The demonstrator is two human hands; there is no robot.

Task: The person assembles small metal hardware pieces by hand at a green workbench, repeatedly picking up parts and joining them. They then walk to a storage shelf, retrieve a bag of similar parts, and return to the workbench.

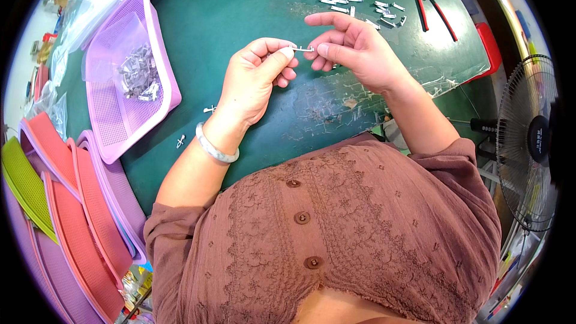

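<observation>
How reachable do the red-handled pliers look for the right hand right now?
Likely yes: the pliers lie on the green table, right of the right hand, nothing tall between. Its fingertips are at a small silvery part, so it may need freeing first.

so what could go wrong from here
The small silvery piece is pinched only at the fingertips of the left hand, so it might slip and drop.
A loose piece lies on the green table right beside the left wrist, where a sideways move could perhaps knock it away.
</observation>
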